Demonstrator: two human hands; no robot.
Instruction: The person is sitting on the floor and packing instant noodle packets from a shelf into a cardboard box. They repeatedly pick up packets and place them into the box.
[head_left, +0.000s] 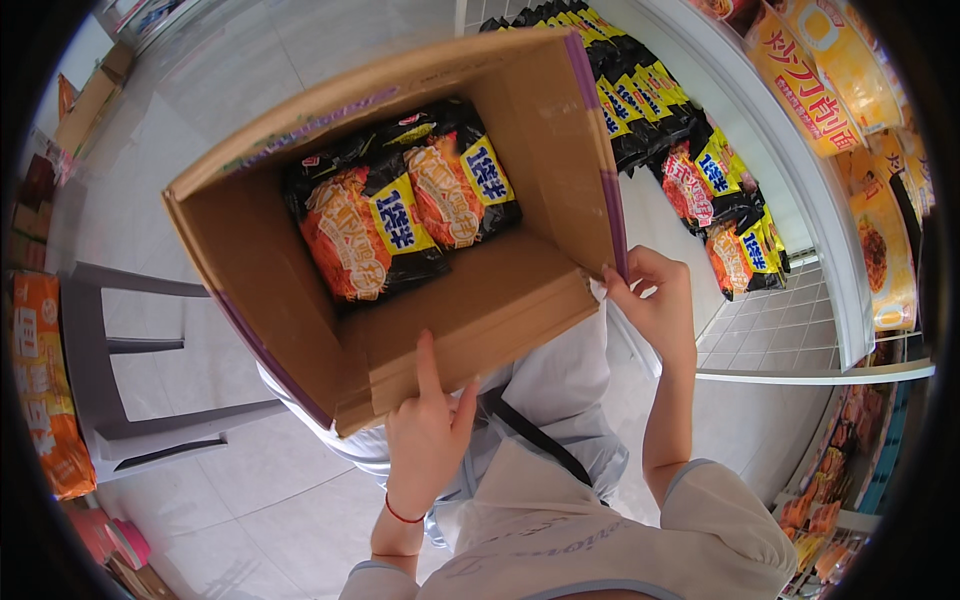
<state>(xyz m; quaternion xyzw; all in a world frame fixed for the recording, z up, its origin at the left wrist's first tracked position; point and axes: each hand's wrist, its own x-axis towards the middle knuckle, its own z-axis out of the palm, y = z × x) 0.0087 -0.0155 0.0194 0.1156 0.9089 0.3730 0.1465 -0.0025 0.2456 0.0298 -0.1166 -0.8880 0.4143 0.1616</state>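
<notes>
An open cardboard box (465, 322) with purple edges rests tilted by my lap. Inside lie black, orange and yellow noodle packets (360, 232), bunched towards its far side. My left hand (431, 427) is at the near wall, its index finger extended over the cardboard and its other fingers curled near the rim. At the box's near right corner, my right hand (649, 296) pinches the edge between thumb and fingers. Similar packets (645, 97) stand in rows on the white shelf (667, 217) to the right.
Yellow and orange noodle tubs (810, 90) fill a shelf at the upper right. A white wire rack (780, 322) is below the packets. Left of the box stands a grey plastic chair (90, 360), with an orange package (45, 390) beyond it. Tiled floor (262, 480) shows around my legs.
</notes>
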